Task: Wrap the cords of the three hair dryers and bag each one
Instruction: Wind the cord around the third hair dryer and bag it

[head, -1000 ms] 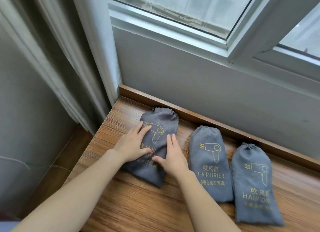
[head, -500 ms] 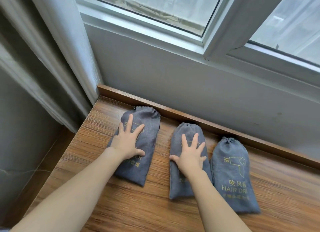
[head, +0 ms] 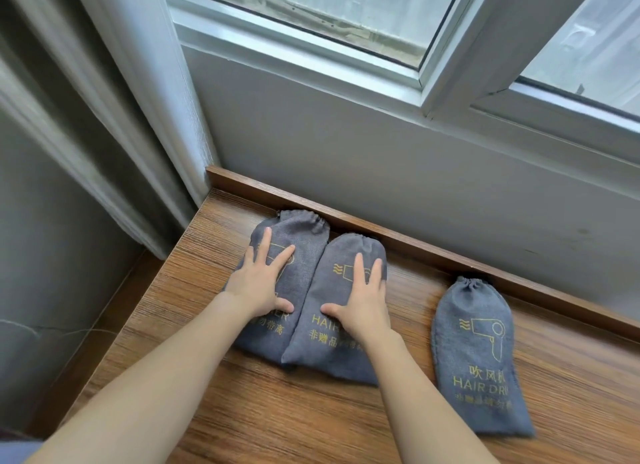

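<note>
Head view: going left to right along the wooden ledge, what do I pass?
Curtain → left hand flat on the left bag → right hand flat on the middle bag, which touches the left bag → bare wooden ledge → right bag, lying apart.

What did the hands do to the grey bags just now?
The right hand left the leftmost grey fabric bag for the middle grey fabric bag and slid it left until the two touch, opening a gap to the right grey fabric bag. The left hand stayed flat on the leftmost bag. All three bags still lie closed on the wooden sill.
</note>
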Motion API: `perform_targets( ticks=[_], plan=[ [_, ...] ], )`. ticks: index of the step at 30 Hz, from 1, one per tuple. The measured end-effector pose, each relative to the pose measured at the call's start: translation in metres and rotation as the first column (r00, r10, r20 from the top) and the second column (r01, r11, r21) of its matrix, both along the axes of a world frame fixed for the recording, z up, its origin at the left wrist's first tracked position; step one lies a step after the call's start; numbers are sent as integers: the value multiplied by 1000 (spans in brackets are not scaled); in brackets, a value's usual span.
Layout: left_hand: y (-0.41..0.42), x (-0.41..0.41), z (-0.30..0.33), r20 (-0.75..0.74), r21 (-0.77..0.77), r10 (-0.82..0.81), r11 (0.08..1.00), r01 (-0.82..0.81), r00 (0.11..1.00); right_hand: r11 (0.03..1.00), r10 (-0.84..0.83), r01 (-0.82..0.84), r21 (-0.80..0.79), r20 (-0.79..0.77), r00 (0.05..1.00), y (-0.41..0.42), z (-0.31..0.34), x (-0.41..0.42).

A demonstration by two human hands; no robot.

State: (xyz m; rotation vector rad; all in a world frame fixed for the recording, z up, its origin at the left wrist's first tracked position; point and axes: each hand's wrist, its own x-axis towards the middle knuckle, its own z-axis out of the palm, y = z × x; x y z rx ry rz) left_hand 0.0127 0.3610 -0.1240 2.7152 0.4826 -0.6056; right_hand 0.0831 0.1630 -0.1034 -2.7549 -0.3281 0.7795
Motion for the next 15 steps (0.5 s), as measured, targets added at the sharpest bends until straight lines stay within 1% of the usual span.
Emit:
perform_targets(
  ticks=[1,4,9,12,15],
  plan=[
    [0,-1,0,1,-7,4,1000,-4,1000,1000,4,-4,-1,-25,1000,1,-2,-1],
    [0,-1,2,-8,14,-3,1000,3,1000,999,35,-36,-29,-17,999,3,-3,-1],
    [-8,5,8,-19,219,-99,970,101,995,999,32,-32,-34,0,999,2,-5,-1],
    [-10,4,6,-17,207,-126,970,126,992,999,34,-34,-30,-3,999,3,-8,-4],
    [-9,7,10,-69,206,-134,968,146,989,999,23,-22,-31,7,1000,3,-10,-6]
  ],
)
